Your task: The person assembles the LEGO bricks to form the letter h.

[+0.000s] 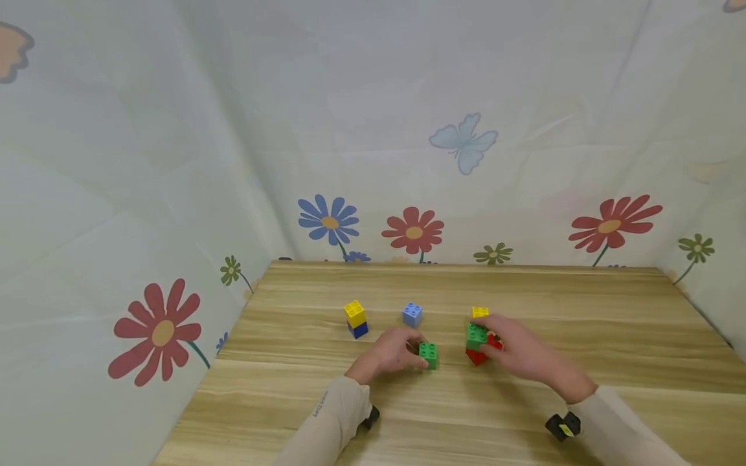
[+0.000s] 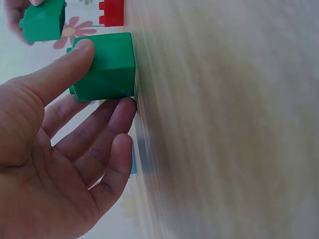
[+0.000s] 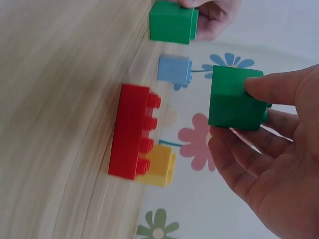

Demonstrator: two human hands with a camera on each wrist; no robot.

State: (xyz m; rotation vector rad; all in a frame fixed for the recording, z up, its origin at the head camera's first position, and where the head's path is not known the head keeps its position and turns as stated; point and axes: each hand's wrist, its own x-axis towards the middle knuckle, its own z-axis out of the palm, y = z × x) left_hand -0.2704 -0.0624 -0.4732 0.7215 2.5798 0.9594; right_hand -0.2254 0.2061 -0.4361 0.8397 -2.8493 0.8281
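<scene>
My left hand pinches a green block between thumb and fingers, low at the tabletop. In the left wrist view the thumb lies across that block's side and the other fingers are behind and below it. With my right hand I hold a second green block, raised off the table with its studs turned up. Below it lies a longer red brick, apart from the held block in the right wrist view. A yellow block sits just behind the red brick, partly hidden by my right hand.
A light blue block stands behind my left hand. Farther left, a yellow block is stacked on a dark blue block. The wooden table ends at a flowered cloth backdrop.
</scene>
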